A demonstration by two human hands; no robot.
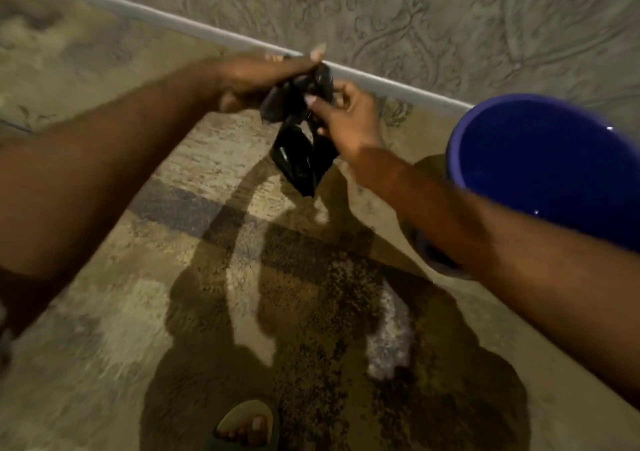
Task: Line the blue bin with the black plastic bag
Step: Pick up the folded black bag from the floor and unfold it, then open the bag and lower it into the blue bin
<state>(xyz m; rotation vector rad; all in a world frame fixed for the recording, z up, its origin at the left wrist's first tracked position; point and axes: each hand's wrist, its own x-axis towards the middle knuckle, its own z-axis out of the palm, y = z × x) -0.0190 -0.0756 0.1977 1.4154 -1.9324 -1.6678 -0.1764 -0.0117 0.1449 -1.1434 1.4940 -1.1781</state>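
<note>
Holding the black plastic bag (300, 145) up in front of us with both hands, over the patterned floor (104, 312). It is bunched and crumpled, not opened out; the top wad sits between the hands and a creased tail hangs down below them, clear of the floor.

Our left hand (256, 76) lies over the top of the wad, palm down, fingers curled onto the plastic, one fingertip sticking up past it. Our right hand (346, 121) comes in from the right, thumb and fingers pinched narrow on the bag's right side. Both grips are closed on the bag, hands just beside each other with the plastic between.

The blue bin (485, 131) stands on the floor to the right, well apart from the bag, partly hidden by our right forearm. Its mouth faces up and the inside looks bare blue with a couple of small glints; no liner in it.

Behind runs a pale skirting strip (207, 31) under a wall (415, 7) with a raised swirl pattern. Bottom edge shows a foot in a sandal (247, 426). Frame is slightly blurred.
</note>
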